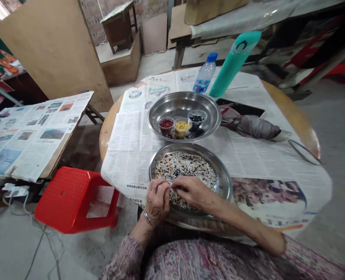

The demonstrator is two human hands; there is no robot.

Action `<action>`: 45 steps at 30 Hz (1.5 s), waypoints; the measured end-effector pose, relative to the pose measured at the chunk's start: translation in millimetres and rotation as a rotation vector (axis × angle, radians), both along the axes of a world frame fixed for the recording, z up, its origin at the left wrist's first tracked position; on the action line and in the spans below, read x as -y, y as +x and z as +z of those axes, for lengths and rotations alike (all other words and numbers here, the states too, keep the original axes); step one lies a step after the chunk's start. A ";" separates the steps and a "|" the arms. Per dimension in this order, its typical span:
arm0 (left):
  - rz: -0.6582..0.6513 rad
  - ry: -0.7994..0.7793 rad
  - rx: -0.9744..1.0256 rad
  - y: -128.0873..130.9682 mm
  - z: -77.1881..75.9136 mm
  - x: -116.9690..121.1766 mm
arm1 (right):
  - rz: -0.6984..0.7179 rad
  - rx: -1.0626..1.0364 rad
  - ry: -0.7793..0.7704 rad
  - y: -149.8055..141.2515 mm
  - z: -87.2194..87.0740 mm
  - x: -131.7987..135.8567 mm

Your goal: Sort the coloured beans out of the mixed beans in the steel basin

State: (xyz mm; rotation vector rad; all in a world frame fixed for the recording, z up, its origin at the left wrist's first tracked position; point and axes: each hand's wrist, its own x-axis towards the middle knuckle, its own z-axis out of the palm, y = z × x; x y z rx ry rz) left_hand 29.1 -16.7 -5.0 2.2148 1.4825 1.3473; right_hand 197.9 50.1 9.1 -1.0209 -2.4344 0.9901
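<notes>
Pinching together, left hand (157, 200) and right hand (192, 191) fingers (176, 181) touch mixed beans (187, 167); steel bowl (223, 182), newspapered table (122, 155), red stool (70, 202)

Round wooden table (295, 112) under newspaper (125, 155)

Two hands, the left hand (157, 200) and right hand (191, 190), work above a steel tray of mixed grains (223, 179), its raised rim walling them in. A second steel tray (212, 109) sits just beyond, with a narrow strip of newspaper between the two, and its three small cups (182, 126) rise in the way of any reach across. Open newspaper on the counter (295, 112) gives passage right of the lower tray, up to a folded umbrella (250, 126), and left to the counter's edge. A plastic bottle (205, 74) and teal flask (233, 64) block the far side.
</notes>
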 end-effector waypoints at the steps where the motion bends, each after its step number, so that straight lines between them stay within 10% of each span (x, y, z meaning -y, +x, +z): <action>1: 0.008 -0.010 0.032 -0.1 -0.5 0.8 | 0.070 0.000 0.025 -1.1 0.2 6.1; 6: 0.063 -0.012 0.072 0.2 -2.8 3.2 | 0.246 0.078 0.313 -15.2 -3.7 8.8; 13: 0.075 -0.034 0.006 0.4 -2.4 2.4 | 0.142 0.172 0.555 -17.7 0.4 -42.4; 24: 0.045 -0.015 -0.026 1.1 -0.1 -2.3 | -0.111 0.347 0.238 34.6 1.8 -38.3; 35: 0.029 -0.013 -0.057 0.2 0.3 -3.3 | 0.050 0.234 0.184 7.9 3.0 -22.5; 45: 0.037 -0.024 -0.060 1.8 2.2 -4.1 | -0.085 0.327 0.291 63.6 -8.0 -10.8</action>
